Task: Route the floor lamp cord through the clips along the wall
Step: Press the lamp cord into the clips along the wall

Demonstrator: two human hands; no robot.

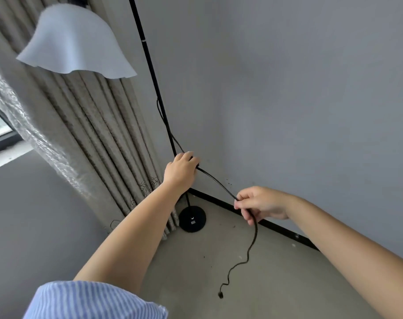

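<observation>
While both hands hold it, the cord (218,184) runs taut and slanted, down and rightward along the wall (287,88).
Nearer the lamp pole (150,63), the left hand (181,170) is closed over the cord against the wall; any clip beneath is hidden. Lower right, the right hand (259,204) pinches the cord, its loose end trailing to the floor (218,261).

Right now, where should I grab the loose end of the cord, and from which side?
Pinch the cord just below the right hand, coming from above. That stretch hangs nearly straight and clear of the floor; lower down it kinks toward the plug.
</observation>
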